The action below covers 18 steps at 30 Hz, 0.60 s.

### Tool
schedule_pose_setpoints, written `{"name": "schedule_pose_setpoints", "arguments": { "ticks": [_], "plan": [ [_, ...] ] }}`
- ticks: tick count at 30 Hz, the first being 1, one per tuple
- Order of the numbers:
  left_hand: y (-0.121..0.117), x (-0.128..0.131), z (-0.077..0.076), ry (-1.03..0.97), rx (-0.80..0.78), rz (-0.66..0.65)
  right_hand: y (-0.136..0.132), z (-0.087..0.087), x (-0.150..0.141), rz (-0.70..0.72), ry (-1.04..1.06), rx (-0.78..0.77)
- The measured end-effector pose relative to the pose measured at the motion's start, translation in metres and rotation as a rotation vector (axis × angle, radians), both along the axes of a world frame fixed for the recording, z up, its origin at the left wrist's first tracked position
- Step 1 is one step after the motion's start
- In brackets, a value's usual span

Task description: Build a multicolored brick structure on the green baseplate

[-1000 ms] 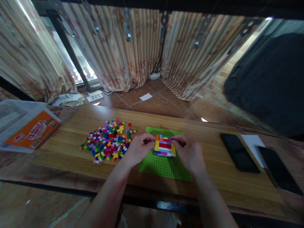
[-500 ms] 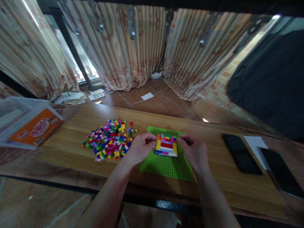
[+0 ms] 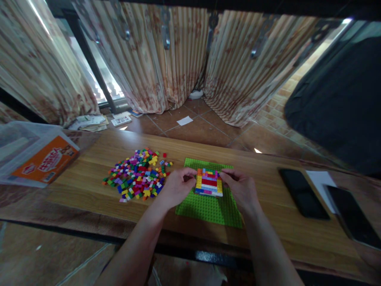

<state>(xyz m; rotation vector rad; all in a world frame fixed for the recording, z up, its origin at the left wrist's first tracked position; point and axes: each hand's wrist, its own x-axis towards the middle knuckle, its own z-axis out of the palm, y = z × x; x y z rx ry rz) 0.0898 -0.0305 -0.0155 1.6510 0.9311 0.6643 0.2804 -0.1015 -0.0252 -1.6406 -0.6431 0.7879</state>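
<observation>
A rectangular build of toy bricks (image 3: 209, 182), with red, white, yellow, blue and purple rows, rests on a green studded baseplate (image 3: 205, 206). Closed at its left edge, my left hand (image 3: 178, 186) has thumb and index fingertips against the build's side. Across from it, my right hand (image 3: 241, 188) pinches at the build's upper right corner. A small dark blue brick (image 3: 219, 174) shows at those right fingertips, partly hidden by them. Left of the baseplate spreads a pile of loose toy bricks (image 3: 138, 174) in many colours.
The wooden board (image 3: 98, 159) carries everything. At far left stands a clear plastic box (image 3: 32, 159) with an orange label. On the right lie a black phone (image 3: 302, 192), a white paper (image 3: 318, 180) and another dark device (image 3: 354, 214). Striped curtains (image 3: 178, 59) hang behind.
My right hand has shifted slightly left, its fingertips closer over the build's upper right corner. The left hand and the build stay nearly in place.
</observation>
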Motion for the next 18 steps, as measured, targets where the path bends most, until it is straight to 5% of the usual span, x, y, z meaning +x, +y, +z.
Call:
{"name": "schedule_pose_setpoints", "arguments": {
  "ticks": [18],
  "plan": [
    [-0.0009,0.0019,0.0073,-0.022,-0.002,0.03,-0.0014,-0.0005,-0.0009,0.005,-0.041,0.039]
  ]
}}
